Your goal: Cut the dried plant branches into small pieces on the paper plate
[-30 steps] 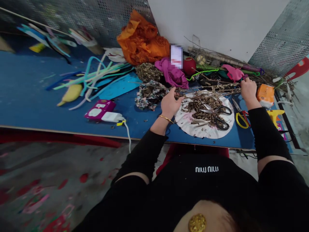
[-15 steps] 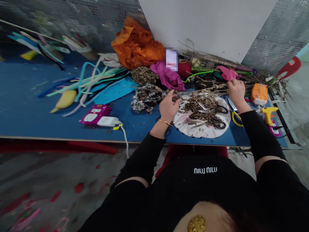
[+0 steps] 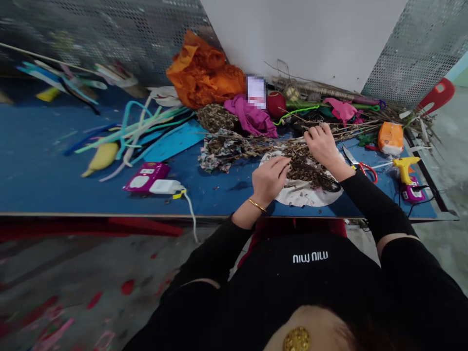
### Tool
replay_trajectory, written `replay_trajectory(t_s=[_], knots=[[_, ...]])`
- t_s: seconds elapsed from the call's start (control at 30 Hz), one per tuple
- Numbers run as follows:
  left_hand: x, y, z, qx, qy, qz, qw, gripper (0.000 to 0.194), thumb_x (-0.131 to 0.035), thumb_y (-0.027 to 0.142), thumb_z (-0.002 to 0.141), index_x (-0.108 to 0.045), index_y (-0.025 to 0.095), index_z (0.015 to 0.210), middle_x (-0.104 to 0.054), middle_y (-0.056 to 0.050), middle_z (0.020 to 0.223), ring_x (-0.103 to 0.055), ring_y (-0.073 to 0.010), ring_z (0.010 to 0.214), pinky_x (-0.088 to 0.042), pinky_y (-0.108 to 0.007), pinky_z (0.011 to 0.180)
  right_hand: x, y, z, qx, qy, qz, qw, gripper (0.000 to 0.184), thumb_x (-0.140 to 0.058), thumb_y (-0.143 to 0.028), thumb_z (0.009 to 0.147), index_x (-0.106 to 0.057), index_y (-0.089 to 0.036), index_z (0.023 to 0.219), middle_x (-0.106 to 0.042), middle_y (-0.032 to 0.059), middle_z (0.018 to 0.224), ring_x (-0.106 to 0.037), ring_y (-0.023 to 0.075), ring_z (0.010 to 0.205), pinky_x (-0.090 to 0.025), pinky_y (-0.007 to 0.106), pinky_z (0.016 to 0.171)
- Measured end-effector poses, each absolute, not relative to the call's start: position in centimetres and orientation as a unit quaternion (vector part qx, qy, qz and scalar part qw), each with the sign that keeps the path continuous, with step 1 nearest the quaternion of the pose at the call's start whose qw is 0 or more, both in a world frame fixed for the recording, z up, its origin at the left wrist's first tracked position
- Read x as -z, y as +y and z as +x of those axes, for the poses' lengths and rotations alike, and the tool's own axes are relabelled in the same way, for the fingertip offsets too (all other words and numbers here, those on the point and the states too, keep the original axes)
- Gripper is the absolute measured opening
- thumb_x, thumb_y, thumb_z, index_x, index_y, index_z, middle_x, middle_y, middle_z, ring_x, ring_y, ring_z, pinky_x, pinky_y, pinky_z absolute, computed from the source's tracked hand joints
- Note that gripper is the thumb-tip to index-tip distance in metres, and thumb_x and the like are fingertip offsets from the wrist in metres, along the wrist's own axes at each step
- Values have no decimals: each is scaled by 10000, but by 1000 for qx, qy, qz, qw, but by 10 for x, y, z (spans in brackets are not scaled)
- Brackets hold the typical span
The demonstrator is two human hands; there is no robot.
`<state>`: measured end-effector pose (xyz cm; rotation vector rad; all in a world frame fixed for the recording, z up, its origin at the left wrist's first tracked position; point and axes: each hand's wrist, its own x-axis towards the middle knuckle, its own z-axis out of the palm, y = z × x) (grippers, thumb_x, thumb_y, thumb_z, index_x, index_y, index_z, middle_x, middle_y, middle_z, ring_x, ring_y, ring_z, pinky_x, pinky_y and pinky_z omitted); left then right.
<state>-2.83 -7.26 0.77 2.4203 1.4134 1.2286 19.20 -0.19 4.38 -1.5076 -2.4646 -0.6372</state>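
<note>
My left hand (image 3: 269, 179) hovers at the left side of a round white cloth (image 3: 305, 197), its fingers pinched together; what lies between them is too small to make out. Over the back right of the cloth, my right hand (image 3: 323, 148) has its fingers closed at a bundle of long dried stems (image 3: 353, 130). Brown crumbled dry leaves (image 3: 303, 170) are heaped on the cloth between the hands. Among them lie scissors with black handles (image 3: 331, 184), partly covered by leaves and my right hand. A flower-patterned cloth (image 3: 217, 151) is left of the heap.
Red-handled scissors (image 3: 367, 170), a yellow glue gun (image 3: 405, 168) and an orange packet (image 3: 390, 138) lie to the right. Behind are purple cloth (image 3: 252, 117), orange paper (image 3: 206, 73) and a phone (image 3: 256, 91). A purple power socket (image 3: 148, 175) and coloured strips (image 3: 141, 126) are on the left.
My right hand has moved left and nearer, from beside the pink cloth to over the leaves. My left hand has shifted right and nearer, and its fingers have drawn together.
</note>
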Motion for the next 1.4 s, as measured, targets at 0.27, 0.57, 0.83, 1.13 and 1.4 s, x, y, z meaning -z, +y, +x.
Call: replay_trajectory(t_s=[0.27,0.57,0.83,1.13,1.4], knots=[[-48,-29,-20,-318,470,823,-2,329,-538,351,1007,-742,173,1194,-765,-168,1105,-670,-339,1070,-426,-498,1007,-65,-26,194,191,-838,-500,101,449,-284,-183,1043,-693,-275,1203,-655,109,1100,-529,273,1061,-353,508,1073],[-54,-24,-8,-383,483,787,4,314,-526,367,1032,-762,161,1014,-776,-109,962,-699,-231,897,-443,-310,755,-99,-36,205,206,-832,-505,104,386,-326,-224,1039,-684,-242,1182,-630,136,1107,-504,311,1113,-397,490,928],[-87,-25,3,-523,478,705,22,387,-476,464,1054,-725,211,899,-744,-54,817,-708,-210,854,-488,-315,792,-135,-29,188,235,-783,-540,201,537,-123,-289,1087,-644,-174,1145,-599,127,1118,-543,269,1101,-441,472,961],[-117,-31,13,-678,392,621,31,590,-331,712,1015,-717,269,956,-665,-7,731,-613,-149,670,-499,-333,670,-209,-69,148,208,-740,-550,327,444,-273,-433,1090,-684,-285,1168,-641,88,1143,-624,238,1058,-508,373,927],[-149,-31,23,-755,241,594,139,531,-502,759,923,-752,309,1053,-657,26,746,-443,-75,472,-372,-288,446,-248,-69,147,83,-792,-364,482,171,-523,-217,992,-675,-149,1031,-532,-46,819,-590,88,783,-500,268,869]])
